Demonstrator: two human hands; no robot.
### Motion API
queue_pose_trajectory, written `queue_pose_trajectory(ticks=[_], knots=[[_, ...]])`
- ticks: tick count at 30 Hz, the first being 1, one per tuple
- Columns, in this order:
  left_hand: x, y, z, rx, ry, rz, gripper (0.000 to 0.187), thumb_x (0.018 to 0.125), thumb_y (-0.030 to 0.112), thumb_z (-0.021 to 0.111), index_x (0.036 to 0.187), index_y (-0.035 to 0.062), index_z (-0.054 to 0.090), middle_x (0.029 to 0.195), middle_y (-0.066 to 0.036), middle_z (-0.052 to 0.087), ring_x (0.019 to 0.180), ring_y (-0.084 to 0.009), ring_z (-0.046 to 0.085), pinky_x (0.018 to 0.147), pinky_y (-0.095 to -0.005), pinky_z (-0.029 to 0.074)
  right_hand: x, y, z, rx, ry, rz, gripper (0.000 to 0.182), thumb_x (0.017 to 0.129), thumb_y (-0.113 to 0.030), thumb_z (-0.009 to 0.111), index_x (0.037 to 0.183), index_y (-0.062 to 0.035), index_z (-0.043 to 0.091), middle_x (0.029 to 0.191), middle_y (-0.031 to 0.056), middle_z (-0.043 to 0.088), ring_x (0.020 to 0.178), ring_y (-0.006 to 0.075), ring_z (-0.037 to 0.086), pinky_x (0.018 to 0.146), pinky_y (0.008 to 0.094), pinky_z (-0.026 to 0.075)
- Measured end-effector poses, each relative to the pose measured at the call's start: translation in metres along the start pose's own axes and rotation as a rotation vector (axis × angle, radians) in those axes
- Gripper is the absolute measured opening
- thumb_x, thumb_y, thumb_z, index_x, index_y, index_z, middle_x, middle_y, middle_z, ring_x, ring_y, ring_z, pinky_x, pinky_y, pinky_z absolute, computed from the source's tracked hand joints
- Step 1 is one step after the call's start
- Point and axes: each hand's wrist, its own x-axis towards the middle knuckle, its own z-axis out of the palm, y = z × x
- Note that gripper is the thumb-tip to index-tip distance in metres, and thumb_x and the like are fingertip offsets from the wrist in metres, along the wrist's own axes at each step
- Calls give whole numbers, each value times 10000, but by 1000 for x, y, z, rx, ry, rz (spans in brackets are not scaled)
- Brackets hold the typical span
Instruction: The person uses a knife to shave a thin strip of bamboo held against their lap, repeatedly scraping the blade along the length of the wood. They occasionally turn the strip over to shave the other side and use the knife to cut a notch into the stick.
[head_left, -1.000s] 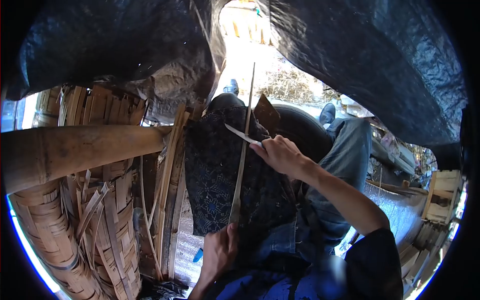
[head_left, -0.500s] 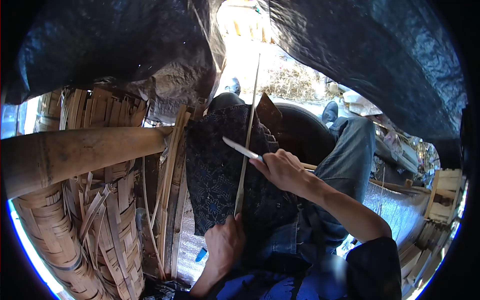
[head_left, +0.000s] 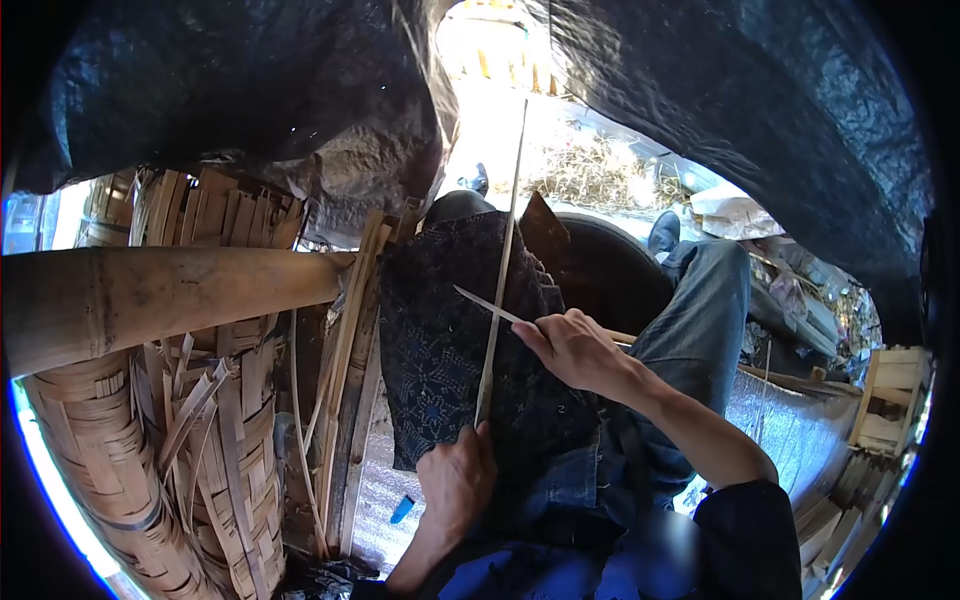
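My left hand (head_left: 455,475) is closed around the near end of a long, thin bamboo strip (head_left: 508,235), which runs up and away from me over my lap. In my right hand (head_left: 575,350) is a knife (head_left: 487,305), its blade pointing left and crossing the strip about midway. The blade shows nearly edge-on, and my fingers hide the handle. Beneath both hands a dark patterned cloth (head_left: 430,345) covers my thigh. A pointed brown piece (head_left: 545,228) stands up just beyond the cloth.
A thick bamboo pole (head_left: 170,300) juts in from the left above woven bamboo baskets (head_left: 100,440). Upright bamboo slats (head_left: 350,400) stand beside my left leg. A small blue object (head_left: 402,509) lies on the ground. Dark plastic sheeting (head_left: 740,110) hangs overhead.
The knife blade has turned from showing its flat side to nearly edge-on, still across the strip. Both hands stay in almost the same place, and the view has shifted slightly.
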Motion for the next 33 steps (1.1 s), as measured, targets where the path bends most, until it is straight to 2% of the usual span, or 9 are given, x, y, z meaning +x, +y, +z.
queue_pose_trajectory(ticks=[5, 8, 13, 15, 17, 19, 20, 26, 33], knots=[[-5, 8, 0, 92, -29, 9, 356, 923, 265, 508, 623, 74, 517, 471, -180, 543, 414, -359, 562, 410, -449, 439, 13, -10, -10, -68, -91, 210, 534, 968, -339, 459, 558, -1, 514, 528, 234, 519, 499, 407, 550, 483, 472, 432], [-8, 9, 1, 79, -20, 44, 347, 922, 260, 510, 628, 75, 521, 470, -179, 543, 407, -361, 556, 401, -449, 430, 28, 12, 1, -93, -24, 124, 548, 972, -365, 433, 578, 3, 529, 533, 225, 543, 497, 392, 572, 487, 452, 459], [-9, -11, 1, -91, -10, 45, 365, 936, 270, 494, 651, 46, 542, 473, -189, 531, 413, -308, 568, 413, -409, 428, 74, 34, -16, -19, -4, 160, 601, 1009, -367, 342, 582, -1, 556, 416, 125, 441, 326, 257, 437, 391, 405, 391], [-4, -20, -6, -694, -276, -274, 446, 970, 333, 448, 650, 30, 519, 474, -113, 501, 426, -190, 540, 432, -326, 411, 61, 25, -15, 13, 82, 9, 595, 1010, -357, 344, 576, -2, 544, 407, 124, 424, 314, 256, 413, 382, 402, 376], [-2, -26, -12, -839, -332, -375, 478, 978, 367, 422, 646, 32, 497, 498, -69, 474, 452, -143, 512, 443, -294, 393, 34, 30, 13, -185, 366, -357, 576, 1003, -345, 378, 556, -7, 509, 402, 144, 407, 314, 258, 415, 373, 404, 362], [-1, -26, -15, -1004, -399, -463, 512, 992, 417, 374, 640, 56, 462, 545, 19, 414, 481, -74, 455, 438, -244, 345, 12, 3, 1, -49, 139, -204, 578, 995, -364, 394, 553, -9, 507, 410, 149, 420, 330, 264, 440, 371, 406, 365], [0, -27, -15, -1004, -397, -464, 512, 992, 417, 374, 640, 56, 462, 545, 19, 414, 481, -74, 455, 438, -244, 345, 7, -6, -4, 85, -79, -37, 582, 986, -384, 409, 550, -11, 505, 418, 154, 432, 346, 270, 465, 369, 407, 368], [0, -29, -11, -868, -375, -367, 521, 996, 374, 378, 640, 10, 491, 532, -30, 459, 471, -119, 485, 445, -298, 380, 9, -17, -2, -114, -120, 46, 625, 968, -458, 407, 535, -16, 490, 429, 156, 465, 388, 311, 523, 393, 413, 411], [-2, -14, -22, -529, -177, -216, 453, 974, 256, 409, 678, -48, 567, 520, -199, 516, 485, -349, 559, 470, -414, 400, 18, -26, -2, -96, -174, 70, 588, 958, -415, 458, 528, -14, 472, 455, 200, 462, 421, 368, 523, 405, 440, 409]])
